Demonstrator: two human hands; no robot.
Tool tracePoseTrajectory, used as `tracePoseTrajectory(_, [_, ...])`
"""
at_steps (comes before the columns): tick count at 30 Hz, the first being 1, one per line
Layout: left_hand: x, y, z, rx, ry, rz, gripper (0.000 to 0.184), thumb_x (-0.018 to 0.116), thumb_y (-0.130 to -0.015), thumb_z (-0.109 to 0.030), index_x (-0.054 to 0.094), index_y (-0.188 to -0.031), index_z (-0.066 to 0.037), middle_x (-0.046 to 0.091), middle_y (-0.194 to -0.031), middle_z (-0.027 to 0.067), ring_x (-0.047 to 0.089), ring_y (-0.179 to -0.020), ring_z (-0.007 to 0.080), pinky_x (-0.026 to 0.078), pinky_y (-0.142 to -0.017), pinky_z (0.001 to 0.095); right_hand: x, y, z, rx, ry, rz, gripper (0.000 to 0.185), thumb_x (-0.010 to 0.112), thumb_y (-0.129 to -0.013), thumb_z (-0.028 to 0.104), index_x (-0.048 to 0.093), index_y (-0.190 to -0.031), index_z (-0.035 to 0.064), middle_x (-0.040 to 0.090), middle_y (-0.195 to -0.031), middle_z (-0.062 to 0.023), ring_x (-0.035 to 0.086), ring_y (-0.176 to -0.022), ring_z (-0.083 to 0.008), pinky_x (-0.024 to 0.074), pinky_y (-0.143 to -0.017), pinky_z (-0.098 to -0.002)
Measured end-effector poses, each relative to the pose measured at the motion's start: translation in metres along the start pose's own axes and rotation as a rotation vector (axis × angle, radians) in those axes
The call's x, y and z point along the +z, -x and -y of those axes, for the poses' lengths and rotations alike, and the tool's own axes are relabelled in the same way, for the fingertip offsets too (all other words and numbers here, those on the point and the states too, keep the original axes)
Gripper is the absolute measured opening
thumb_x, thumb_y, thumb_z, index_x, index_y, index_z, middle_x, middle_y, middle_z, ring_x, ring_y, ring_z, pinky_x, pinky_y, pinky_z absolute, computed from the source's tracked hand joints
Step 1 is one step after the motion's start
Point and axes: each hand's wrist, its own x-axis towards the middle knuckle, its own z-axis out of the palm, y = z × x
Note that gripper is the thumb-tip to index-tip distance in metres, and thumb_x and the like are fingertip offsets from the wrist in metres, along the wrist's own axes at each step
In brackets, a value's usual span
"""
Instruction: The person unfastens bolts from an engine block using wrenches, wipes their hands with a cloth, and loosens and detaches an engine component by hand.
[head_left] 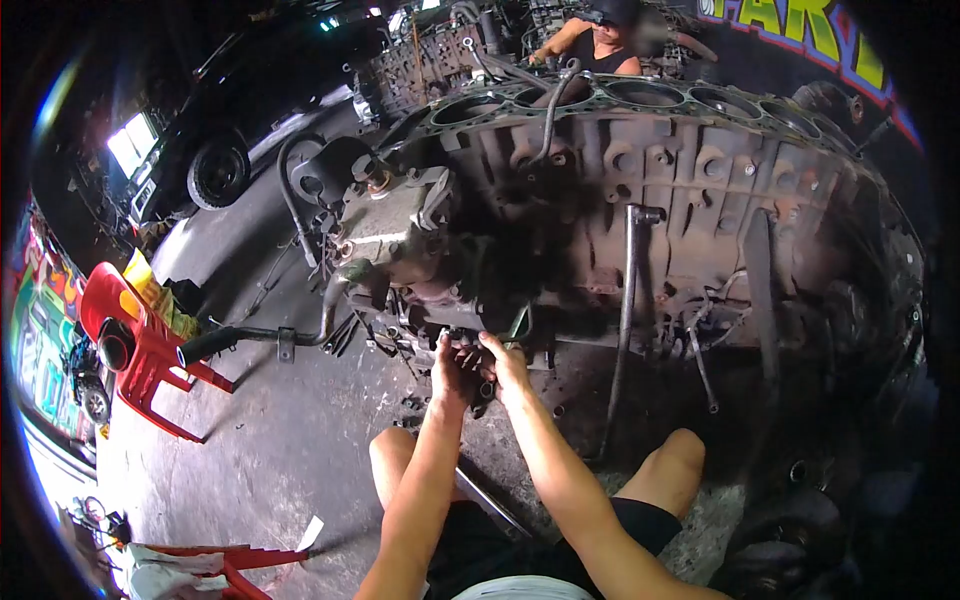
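A big, grimy engine block point(690, 190) with round cylinder bores along its top fills the space before me. At its lower left edge, beneath a greasy metal housing point(395, 215), my two hands are close together. My left hand point(450, 372) has its thumb up and its fingers curled inward. Beside it, my right hand point(507, 368) is curled the same way, thumb on top. Dark, greasy small parts lie between and under the fingers, and what each hand grips cannot be made out. A curved pipe point(265, 334) sticks out to the left of the housing.
A long-handled wrench point(627, 310) leans upright against the block. A metal bar point(495, 503) lies on the floor between my legs. To the left stands a red plastic chair point(150, 365). Another person point(600, 45) is behind the block, near more engines.
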Motion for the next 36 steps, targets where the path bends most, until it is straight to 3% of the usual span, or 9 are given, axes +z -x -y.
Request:
tracePoseTrajectory(8, [-0.004,0.030,0.005,0.027,-0.210,-0.057,0.031,0.051,-0.094,-0.041,0.060,-0.095,-0.011,0.061,-0.092,0.0045,0.057,-0.089,0.0213,0.045,-0.081,0.0382,-0.021,0.025,0.004,-0.014,0.281,-0.145,0.033,0.071,-0.085,0.041,0.055,-0.087,0.0128,0.045,-0.060,0.0061,0.037,-0.040,-0.0057,0.0273,-0.035,-0.0227])
tracePoseTrajectory(13, [-0.019,0.043,0.036,0.123,-0.489,-0.062,0.018,0.056,-0.093,-0.024,0.061,-0.097,-0.007,0.062,-0.087,0.0023,0.058,-0.079,0.0147,0.044,-0.070,0.0261,-0.083,0.047,-0.019,-0.029,0.208,-0.269,0.042,0.049,-0.095,0.053,0.052,-0.101,0.0116,0.052,-0.066,-0.0008,0.034,-0.037,-0.0075,0.0234,-0.033,-0.0240])
tracePoseTrajectory(15, [-0.028,0.044,0.038,0.180,-0.585,0.022,0.025,0.059,-0.092,-0.031,0.062,-0.100,-0.008,0.064,-0.095,0.0011,0.059,-0.086,0.0131,0.045,-0.075,0.0288,-0.109,0.048,-0.034,-0.320,0.675,-0.388,0.038,0.048,-0.097,0.044,0.058,-0.101,0.0073,0.059,-0.081,-0.0078,0.052,-0.066,-0.0182,0.0400,-0.059,-0.0340])
tracePoseTrajectory(16, [-0.030,0.045,0.037,0.215,-0.630,0.061,0.028,0.060,-0.091,-0.034,0.063,-0.102,-0.008,0.065,-0.099,0.0005,0.059,-0.089,0.0124,0.046,-0.077,0.0301,-0.091,0.070,-0.014,-0.412,0.868,-0.336,0.032,0.049,-0.098,0.036,0.060,-0.100,0.0055,0.062,-0.090,-0.0116,0.058,-0.086,-0.0252,0.0454,-0.077,-0.0404])
tracePoseTrajectory(19, [-0.045,0.048,0.031,0.095,-0.280,0.002,0.028,0.059,-0.093,-0.034,0.062,-0.101,-0.008,0.065,-0.095,0.0025,0.060,-0.088,0.0178,0.047,-0.079,0.0330,-0.054,0.081,0.022,-0.894,1.346,0.042,0.015,0.058,-0.089,0.020,0.064,-0.097,0.0088,0.061,-0.097,-0.0107,0.056,-0.090,-0.0273,0.0429,-0.082,-0.0423])
tracePoseTrajectory(21, [-0.085,0.036,0.027,-0.026,0.051,0.026,0.024,0.058,-0.093,-0.034,0.062,-0.097,-0.010,0.063,-0.089,0.0046,0.060,-0.088,0.0234,0.047,-0.084,0.0386,-0.008,0.084,0.049,-1.058,1.731,0.243,0.025,0.063,-0.077,0.013,0.066,-0.102,0.0123,0.059,-0.098,-0.0069,0.054,-0.095,-0.0281,0.0389,-0.089,-0.0464])
tracePoseTrajectory(24, [-0.110,0.020,0.003,0.037,0.234,-0.090,0.024,0.056,-0.091,-0.037,0.059,-0.082,-0.016,0.062,-0.085,0.0027,0.057,-0.081,0.0216,0.045,-0.080,0.0377,0.034,0.064,0.046,-1.225,1.763,0.549,0.028,0.061,-0.075,0.011,0.065,-0.102,0.0137,0.056,-0.097,-0.0073,0.053,-0.098,-0.0278,0.0370,-0.099,-0.0462])
tracePoseTrajectory(30, [-0.123,0.019,-0.032,0.068,0.071,-0.085,0.024,0.060,-0.089,-0.037,0.060,-0.091,-0.014,0.063,-0.093,0.0028,0.057,-0.089,0.0208,0.042,-0.084,0.0367,0.050,0.033,0.025,-1.002,1.957,0.942,0.014,0.058,-0.080,0.018,0.065,-0.089,0.0099,0.057,-0.099,-0.0094,0.053,-0.110,-0.0307,0.0317,-0.110,-0.0458])
tracePoseTrajectory(36, [-0.078,0.027,-0.041,0.064,-0.229,0.235,0.038,0.054,-0.094,-0.032,0.058,-0.115,0.000,0.065,-0.111,0.0117,0.061,-0.104,0.0246,0.047,-0.094,0.0387,0.057,0.030,0.032,-0.888,2.014,1.072,0.013,0.056,-0.082,0.019,0.066,-0.085,0.0103,0.057,-0.095,-0.0099,0.054,-0.107,-0.0279,0.0307,-0.112,-0.0470])
